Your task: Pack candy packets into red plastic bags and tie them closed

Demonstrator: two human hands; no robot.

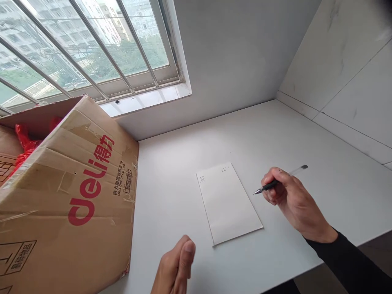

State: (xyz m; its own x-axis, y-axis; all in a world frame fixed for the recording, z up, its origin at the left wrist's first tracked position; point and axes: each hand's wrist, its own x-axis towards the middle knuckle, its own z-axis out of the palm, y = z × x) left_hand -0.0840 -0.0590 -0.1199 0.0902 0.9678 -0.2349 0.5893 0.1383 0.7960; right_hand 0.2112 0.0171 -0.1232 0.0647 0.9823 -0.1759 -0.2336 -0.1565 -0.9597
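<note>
A sheet of white paper lies flat on the white counter, with a few small handwritten marks near its top edge. My right hand hovers just right of the sheet, gripping a pen with a black grip and clear barrel, its tip pointing left toward the paper's right edge. At the bottom of the view my left hand floats above the counter, fingers held together and curled, holding nothing, near the sheet's lower left corner.
A large brown cardboard box with red print stands at the left, with red plastic showing in its open top. A barred window is behind it. Tiled wall bounds the counter at right; its front edge runs lower right.
</note>
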